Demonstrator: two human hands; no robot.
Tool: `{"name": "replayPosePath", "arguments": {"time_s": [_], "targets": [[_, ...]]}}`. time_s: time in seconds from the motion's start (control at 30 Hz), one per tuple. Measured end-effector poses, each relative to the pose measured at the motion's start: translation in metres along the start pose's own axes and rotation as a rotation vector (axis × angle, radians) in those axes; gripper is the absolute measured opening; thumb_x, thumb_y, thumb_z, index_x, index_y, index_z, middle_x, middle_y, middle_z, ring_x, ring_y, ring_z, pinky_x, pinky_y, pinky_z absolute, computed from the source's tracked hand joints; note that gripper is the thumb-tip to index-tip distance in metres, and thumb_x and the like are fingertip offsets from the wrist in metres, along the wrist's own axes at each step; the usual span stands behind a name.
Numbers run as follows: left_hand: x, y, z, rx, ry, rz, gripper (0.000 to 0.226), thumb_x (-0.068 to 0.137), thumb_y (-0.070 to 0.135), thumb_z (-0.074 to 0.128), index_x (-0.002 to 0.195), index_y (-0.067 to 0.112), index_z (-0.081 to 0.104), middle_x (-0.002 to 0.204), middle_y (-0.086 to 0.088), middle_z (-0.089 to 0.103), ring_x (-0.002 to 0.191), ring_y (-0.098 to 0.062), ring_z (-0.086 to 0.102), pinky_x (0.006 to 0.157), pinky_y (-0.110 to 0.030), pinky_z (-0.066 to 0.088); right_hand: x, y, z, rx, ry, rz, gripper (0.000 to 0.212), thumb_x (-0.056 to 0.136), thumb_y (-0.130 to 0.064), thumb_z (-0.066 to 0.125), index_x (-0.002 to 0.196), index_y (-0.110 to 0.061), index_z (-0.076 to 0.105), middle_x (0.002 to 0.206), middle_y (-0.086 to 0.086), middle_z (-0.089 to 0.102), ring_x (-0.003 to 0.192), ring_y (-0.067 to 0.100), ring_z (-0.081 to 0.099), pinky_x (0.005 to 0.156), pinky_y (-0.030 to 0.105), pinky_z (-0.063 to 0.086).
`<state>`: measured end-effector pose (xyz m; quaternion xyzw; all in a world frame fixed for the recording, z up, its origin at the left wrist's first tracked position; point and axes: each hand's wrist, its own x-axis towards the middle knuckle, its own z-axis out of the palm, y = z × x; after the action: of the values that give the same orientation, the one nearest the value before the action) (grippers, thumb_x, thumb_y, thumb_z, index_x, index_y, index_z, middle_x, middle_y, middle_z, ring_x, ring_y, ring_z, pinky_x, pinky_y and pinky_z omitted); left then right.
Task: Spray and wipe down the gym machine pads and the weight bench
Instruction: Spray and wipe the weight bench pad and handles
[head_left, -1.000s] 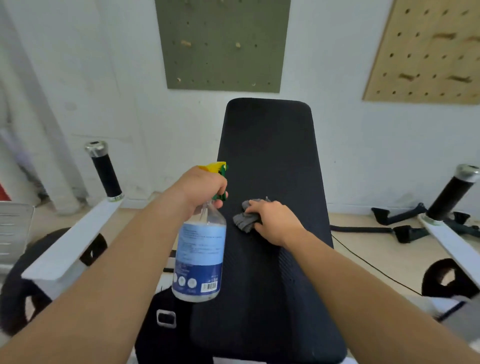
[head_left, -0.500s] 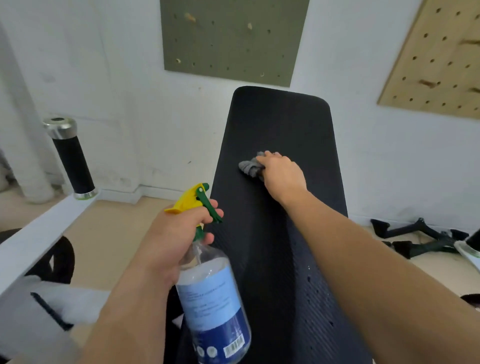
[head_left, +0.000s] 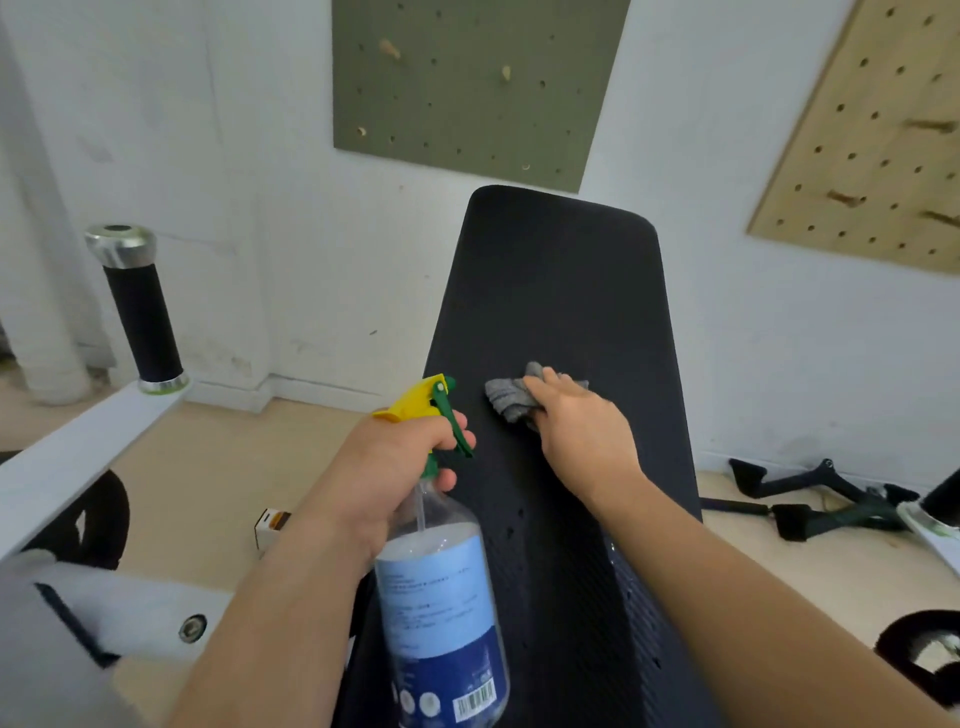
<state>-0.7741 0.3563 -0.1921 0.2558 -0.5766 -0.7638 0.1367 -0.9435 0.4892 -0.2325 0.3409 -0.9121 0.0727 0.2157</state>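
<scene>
A long black back pad (head_left: 561, 291) of the gym machine slopes up toward the white wall. My right hand (head_left: 582, 441) grips a crumpled grey cloth (head_left: 506, 397) and presses it on the pad's middle. My left hand (head_left: 395, 467) holds a clear spray bottle (head_left: 441, 608) by its neck, with a blue label and a yellow and green trigger head, just left of the pad. Small wet droplets show on the pad's lower part.
A white machine arm (head_left: 78, 457) with a black, chrome-capped handle (head_left: 140, 317) stands at the left. A second white arm end (head_left: 930, 525) sits at the right edge. Black cable attachments (head_left: 810, 499) lie on the floor by the wall. A small box (head_left: 270, 525) lies on the floor.
My right hand slid the cloth up the pad, then back down toward the middle. The spray bottle stayed in my left hand; the view shifted.
</scene>
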Motion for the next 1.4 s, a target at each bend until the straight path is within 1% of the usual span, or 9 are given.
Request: {"name": "replayPosePath", "arguments": {"time_s": [0.3, 0.53, 0.73, 0.87, 0.97, 1.07, 1.17, 1.27, 1.4], "targets": [[-0.011, -0.005, -0.003, -0.03, -0.001, -0.072, 0.015, 0.085, 0.002, 0.055, 0.086, 0.006, 0.069, 0.074, -0.012, 0.071, 0.043, -0.011, 0.051, 0.04, -0.017, 0.043, 0.021, 0.023, -0.024, -0.004, -0.03, 0.058, 0.023, 0.095, -0.023, 0.054, 0.116, -0.023, 0.064, 0.114, 0.001, 0.065, 0.098, 0.031, 0.061, 0.07, 0.036, 0.045], [-0.023, -0.015, 0.0, -0.067, -0.007, -0.11, 0.024, 0.082, 0.006, 0.062, 0.1, 0.011, 0.077, 0.098, -0.007, 0.08, 0.06, -0.013, 0.059, 0.058, -0.022, 0.051, 0.089, -0.007, -0.017, 0.159, -0.046, -0.011, 0.028, 0.102, -0.03, 0.046, 0.126, -0.023, 0.059, 0.129, 0.003, 0.056, 0.118, 0.03, 0.052, 0.085, 0.039, 0.042], [-0.027, -0.007, -0.017, -0.111, 0.031, -0.048, 0.013, 0.086, 0.008, 0.064, 0.094, 0.012, 0.074, 0.09, -0.005, 0.076, 0.045, -0.009, 0.056, 0.048, -0.019, 0.044, -0.016, -0.018, 0.0, 0.203, -0.096, -0.419, 0.039, 0.094, -0.027, 0.058, 0.133, -0.025, 0.061, 0.144, 0.004, 0.056, 0.129, 0.03, 0.055, 0.097, 0.047, 0.052], [-0.031, -0.004, -0.02, -0.076, -0.043, -0.021, 0.009, 0.085, 0.011, 0.07, 0.08, 0.016, 0.064, 0.088, -0.01, 0.067, 0.047, -0.01, 0.056, 0.051, -0.02, 0.044, -0.026, 0.001, 0.003, 0.162, -0.121, -0.551, 0.047, 0.094, -0.034, 0.042, 0.136, -0.025, 0.061, 0.147, -0.002, 0.053, 0.136, 0.02, 0.05, 0.108, 0.041, 0.046], [-0.03, -0.004, -0.021, -0.13, -0.024, -0.018, 0.007, 0.083, 0.01, 0.07, 0.081, 0.016, 0.067, 0.089, -0.009, 0.07, 0.046, -0.007, 0.057, 0.049, -0.019, 0.046, 0.026, 0.001, -0.002, 0.097, -0.042, -0.458, 0.046, 0.09, -0.013, 0.053, 0.132, -0.025, 0.062, 0.143, 0.0, 0.057, 0.132, 0.026, 0.054, 0.102, 0.045, 0.05], [-0.028, -0.003, -0.019, -0.184, -0.002, 0.004, 0.015, 0.084, 0.001, 0.06, 0.09, 0.011, 0.069, 0.091, -0.008, 0.074, 0.045, -0.007, 0.055, 0.051, -0.02, 0.046, 0.084, -0.003, -0.005, 0.076, -0.06, -0.154, 0.041, 0.099, -0.021, 0.046, 0.137, -0.034, 0.051, 0.148, -0.003, 0.048, 0.136, 0.027, 0.046, 0.099, 0.043, 0.047], [-0.027, -0.002, -0.017, -0.162, -0.023, 0.014, 0.02, 0.083, -0.004, 0.055, 0.089, 0.01, 0.069, 0.09, -0.009, 0.073, 0.046, -0.01, 0.054, 0.05, -0.021, 0.046, 0.099, -0.024, 0.005, 0.076, 0.031, -0.01, 0.032, 0.101, -0.018, 0.042, 0.13, -0.027, 0.053, 0.133, -0.001, 0.05, 0.12, 0.028, 0.05, 0.076, 0.038, 0.042], [-0.023, -0.001, -0.019, -0.154, -0.025, 0.016, 0.024, 0.082, -0.007, 0.053, 0.091, 0.009, 0.068, 0.091, -0.01, 0.071, 0.049, -0.01, 0.053, 0.047, -0.021, 0.044, 0.057, -0.046, 0.012, 0.101, 0.068, -0.14, 0.033, 0.098, -0.018, 0.045, 0.13, -0.027, 0.052, 0.133, -0.002, 0.048, 0.113, 0.029, 0.054, 0.072, 0.04, 0.049], [-0.024, 0.002, -0.022, -0.141, -0.013, 0.021, 0.026, 0.083, -0.01, 0.05, 0.089, 0.011, 0.065, 0.09, -0.01, 0.067, 0.045, -0.01, 0.05, 0.054, -0.023, 0.033, -0.045, -0.051, 0.014, 0.225, 0.011, -0.413, 0.04, 0.096, -0.021, 0.047, 0.134, -0.025, 0.059, 0.145, 0.0, 0.054, 0.13, 0.029, 0.055, 0.095, 0.046, 0.055]]}}
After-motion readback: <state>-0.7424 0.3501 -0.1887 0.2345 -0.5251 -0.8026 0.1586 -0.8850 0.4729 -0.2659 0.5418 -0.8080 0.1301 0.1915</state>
